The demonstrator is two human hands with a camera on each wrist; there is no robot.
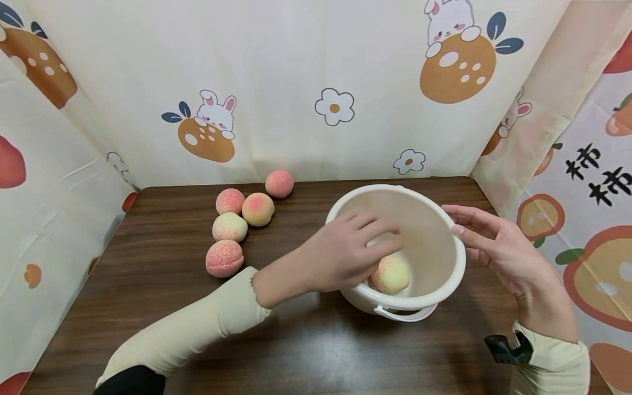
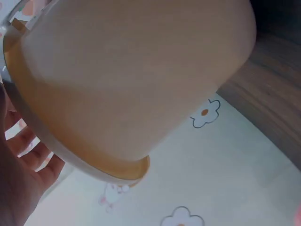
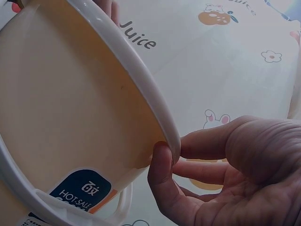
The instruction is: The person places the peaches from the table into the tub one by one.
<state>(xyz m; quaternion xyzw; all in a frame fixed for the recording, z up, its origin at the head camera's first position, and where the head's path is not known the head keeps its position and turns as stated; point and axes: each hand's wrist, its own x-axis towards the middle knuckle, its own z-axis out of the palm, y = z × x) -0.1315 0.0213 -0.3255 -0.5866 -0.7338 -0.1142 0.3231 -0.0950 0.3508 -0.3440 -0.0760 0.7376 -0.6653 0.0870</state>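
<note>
A white bucket (image 1: 356,299) with a handle stands on the table, a yellow-pink peach (image 1: 391,274) inside it. Over its opening is my left hand (image 1: 348,252), just above that peach, fingers bent loosely. The left wrist view shows that hand (image 2: 23,174) with spread fingers beside the rim of the bucket (image 2: 117,84), nothing seen in them. My right hand (image 1: 508,252) is at the bucket's right rim; in the right wrist view this hand (image 3: 235,174) pinches the rim (image 3: 141,84) between thumb and fingers. The left fingertips are partly hidden in the head view.
Several peaches lie left of the bucket on the dark wooden table (image 1: 148,247), among them a pink one (image 1: 224,258) at the front and another pink one (image 1: 279,184) by the back edge. A printed curtain (image 1: 286,71) hangs behind and at both sides.
</note>
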